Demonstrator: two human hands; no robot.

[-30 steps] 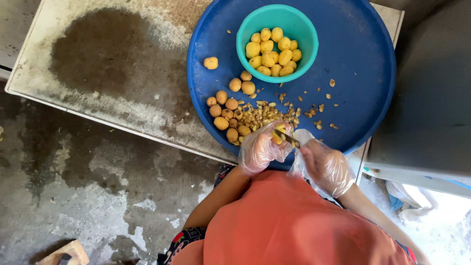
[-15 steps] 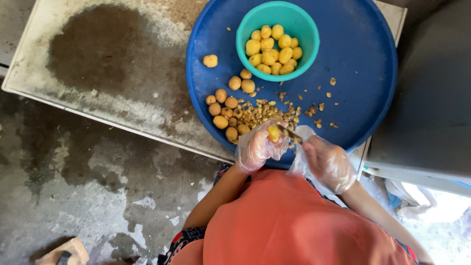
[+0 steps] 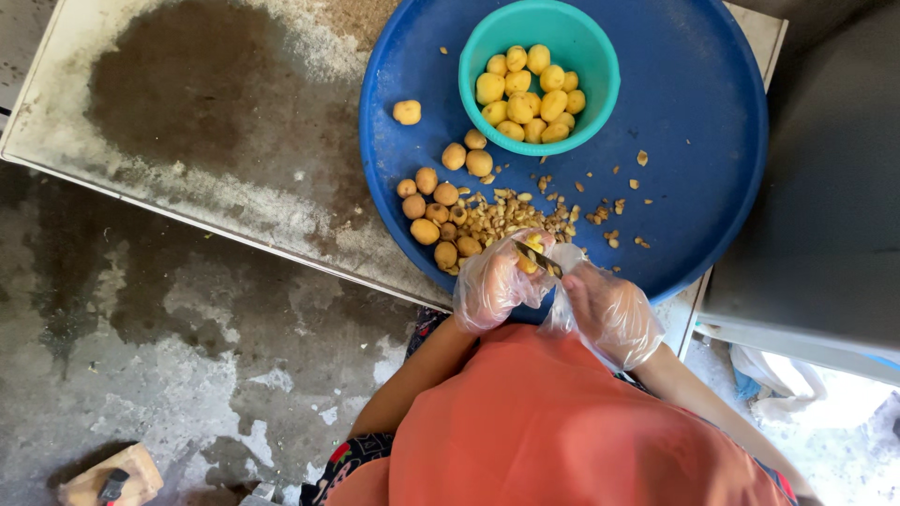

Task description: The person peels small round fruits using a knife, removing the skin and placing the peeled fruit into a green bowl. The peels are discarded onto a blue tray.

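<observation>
Firmly keep your gloved left hand (image 3: 495, 281) pinching the small round yellow fruit (image 3: 530, 262) while your gloved right hand (image 3: 605, 309), closed on the thin dark knife (image 3: 537, 259), pares away from fingers over the round blue plastic tray (image 3: 694, 141).

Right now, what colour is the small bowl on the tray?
Teal bowl, seen best in the head view, on the blue tray.

The small yellow peeled fruit (image 3: 528, 255) is mostly hidden inside the clear-gloved left hand (image 3: 494, 281). The thin dark knife blade (image 3: 536, 259) shows, but its handle is buried in the gloved right hand (image 3: 607, 309). The round blue plastic tray (image 3: 694, 122) is cut off at the top edge.
</observation>
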